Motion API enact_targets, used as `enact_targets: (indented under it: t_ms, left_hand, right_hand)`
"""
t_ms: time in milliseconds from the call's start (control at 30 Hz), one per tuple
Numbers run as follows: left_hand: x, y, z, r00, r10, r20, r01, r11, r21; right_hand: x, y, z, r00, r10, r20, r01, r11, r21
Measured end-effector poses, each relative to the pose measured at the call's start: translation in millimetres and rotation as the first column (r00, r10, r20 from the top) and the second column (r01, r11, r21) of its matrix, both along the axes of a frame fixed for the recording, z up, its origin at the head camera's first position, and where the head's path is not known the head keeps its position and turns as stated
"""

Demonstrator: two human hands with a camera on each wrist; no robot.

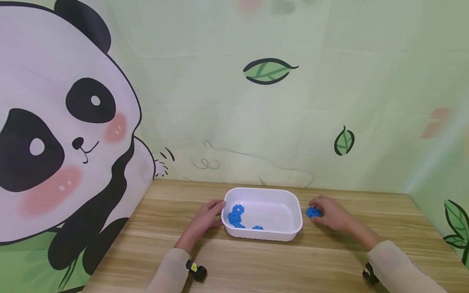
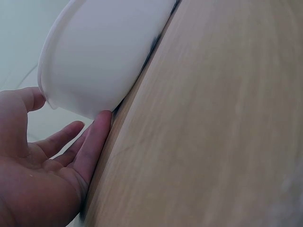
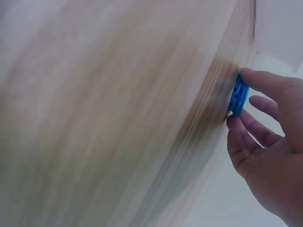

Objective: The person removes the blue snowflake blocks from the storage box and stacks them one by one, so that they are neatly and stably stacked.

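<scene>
A white plastic tray (image 1: 262, 235) with rounded corners stands on the wooden table. Inside, toward its left end, lie several blue notched discs (image 1: 234, 217), with another blue disc (image 1: 258, 228) by the near wall. My left hand (image 1: 207, 215) holds the tray's left end, thumb at the rim; in the left wrist view its fingertips (image 2: 102, 118) touch the wall near the base. To the right of the tray, my right hand (image 1: 331, 212) pinches a small stack of blue notched discs (image 3: 239, 94) between thumb and fingers, close over the table.
The wooden table (image 1: 264, 264) runs back to a pale green cloth backdrop (image 1: 220, 101). A large printed panda (image 1: 121, 122) and printed leaves decorate it. Each wrist wears a small black camera mount, the left one (image 1: 198, 272) beside the sleeve.
</scene>
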State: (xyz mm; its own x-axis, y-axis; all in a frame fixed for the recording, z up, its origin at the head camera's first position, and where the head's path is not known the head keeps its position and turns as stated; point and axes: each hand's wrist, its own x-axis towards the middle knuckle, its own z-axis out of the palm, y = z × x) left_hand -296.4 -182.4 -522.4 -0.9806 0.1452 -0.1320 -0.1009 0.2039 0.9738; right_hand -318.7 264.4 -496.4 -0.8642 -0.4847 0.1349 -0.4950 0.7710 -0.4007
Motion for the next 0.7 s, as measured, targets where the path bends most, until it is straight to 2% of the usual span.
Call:
enact_targets:
  t_ms: [200,467,700]
  left_hand:
    - [0.1,0.3,0.3,1.000,-0.002,-0.003,0.002,1.000,-0.006]
    - [0.0,0.8,-0.5,1.000,0.004,-0.003,-0.004,1.000,-0.007]
    - [-0.4,0.6,-1.0,1.000,0.004,0.005,-0.004,1.000,-0.010]
  right_hand:
    - [-0.6,1.5,-1.6,1.000,0.024,-0.002,-0.024,1.000,0.010]
    - [-0.9,1.5,-0.3,0.999,0.038,-0.003,-0.038,0.999,-0.024]
    - [1.8,-1.3,5.1,0.998,0.010,0.055,-0.010,1.000,-0.008]
